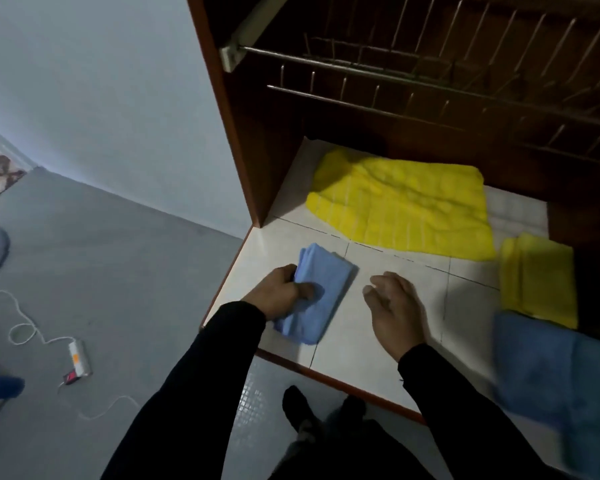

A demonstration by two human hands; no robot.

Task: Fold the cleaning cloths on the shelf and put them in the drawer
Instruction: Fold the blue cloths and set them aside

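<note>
A folded light-blue cloth (317,292) lies near the left front corner of the white tiled shelf (388,358). My left hand (281,292) grips its left edge, thumb on top. Just to the right, my right hand (394,311) hovers over the bare tiles with fingers relaxed and holds nothing. A large yellow cloth (406,207) lies spread out and wrinkled at the back of the shelf. At the right sits a small folded yellow cloth (537,277), and a blue cloth (551,379) lies in front of it, partly blurred. No drawer is in view.
A wire dish rack (447,74) hangs above the shelf inside the brown wooden cabinet (236,133). On the grey floor to the left lies a power strip (78,358) with a white cable. My feet (302,410) stand below the shelf's front edge.
</note>
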